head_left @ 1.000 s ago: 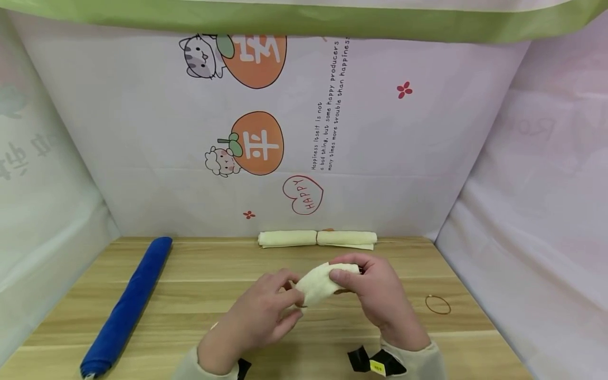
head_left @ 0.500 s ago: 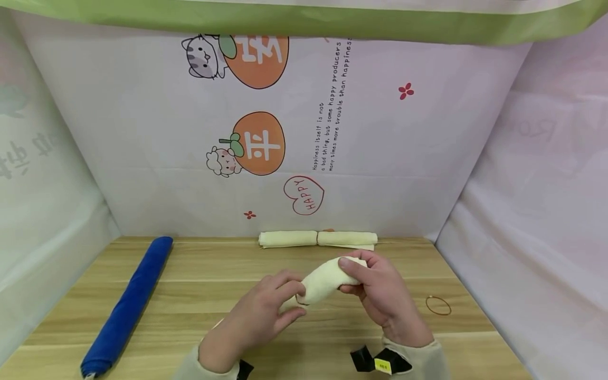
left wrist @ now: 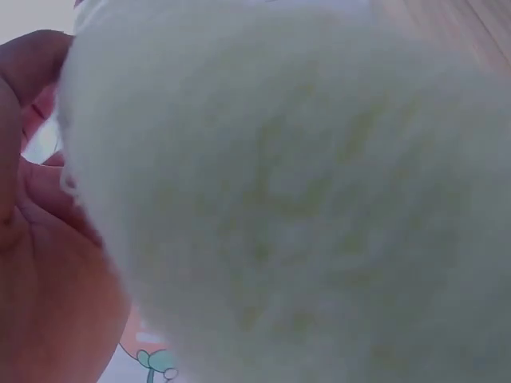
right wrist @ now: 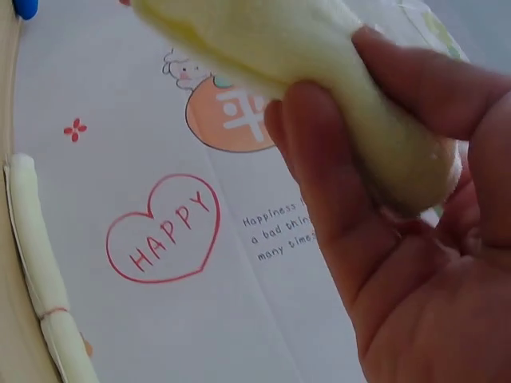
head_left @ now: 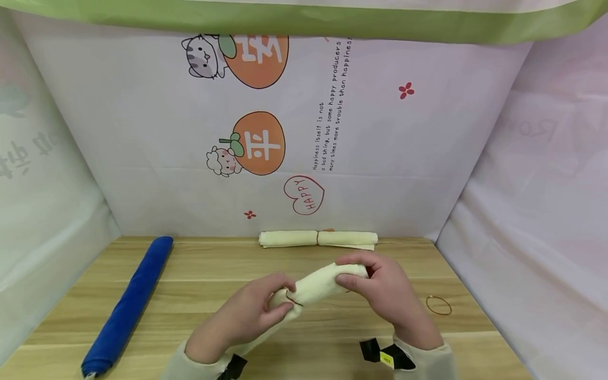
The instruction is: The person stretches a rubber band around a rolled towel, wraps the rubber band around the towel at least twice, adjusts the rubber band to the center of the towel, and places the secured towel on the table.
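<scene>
A pale yellow rolled towel slants above the table between both hands. My left hand grips it near its middle, thumb and fingers beside a thin reddish-brown band that runs round the roll. The towel's other part trails down past the left wrist. Up at the right end, my right hand holds the towel with thumb in front and fingers behind. In the right wrist view those fingers pinch round the towel's end. The towel fills most of the left wrist view, blurred.
Against the back wall lies a second pale yellow rolled towel with a band round its middle. A blue rolled towel lies along the left. On the right is a loose reddish-brown elastic band. White printed cloth encloses the table.
My left hand has shifted down and left and now grips the towel near the band. The band shows farther in from the left fingertips, and the towel looks more stretched out.
</scene>
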`<act>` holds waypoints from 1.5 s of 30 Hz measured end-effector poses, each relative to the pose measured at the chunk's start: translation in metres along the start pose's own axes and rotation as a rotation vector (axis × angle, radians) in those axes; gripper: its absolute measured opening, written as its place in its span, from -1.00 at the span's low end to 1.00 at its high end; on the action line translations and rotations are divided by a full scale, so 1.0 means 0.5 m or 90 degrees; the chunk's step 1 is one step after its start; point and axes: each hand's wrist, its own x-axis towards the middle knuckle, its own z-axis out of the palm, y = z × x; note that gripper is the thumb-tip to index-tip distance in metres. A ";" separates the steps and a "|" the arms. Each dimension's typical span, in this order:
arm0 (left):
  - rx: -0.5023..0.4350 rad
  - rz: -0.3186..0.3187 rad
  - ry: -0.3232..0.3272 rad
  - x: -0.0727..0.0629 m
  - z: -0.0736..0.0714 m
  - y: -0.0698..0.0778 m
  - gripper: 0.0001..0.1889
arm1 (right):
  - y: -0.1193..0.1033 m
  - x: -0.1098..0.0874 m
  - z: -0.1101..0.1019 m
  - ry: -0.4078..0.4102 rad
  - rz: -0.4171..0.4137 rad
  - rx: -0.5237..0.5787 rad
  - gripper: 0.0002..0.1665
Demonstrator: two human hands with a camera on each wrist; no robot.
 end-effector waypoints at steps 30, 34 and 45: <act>0.177 0.113 0.051 0.009 0.039 0.004 -0.64 | -0.024 0.011 0.035 0.142 0.161 0.242 -0.74; 0.176 0.113 0.069 0.014 0.043 0.004 -0.60 | -0.021 0.010 0.033 0.123 0.168 0.231 -0.73; 0.019 -0.050 0.042 0.001 0.020 0.000 -0.62 | 0.001 0.001 0.009 -0.009 -0.059 -0.039 -0.57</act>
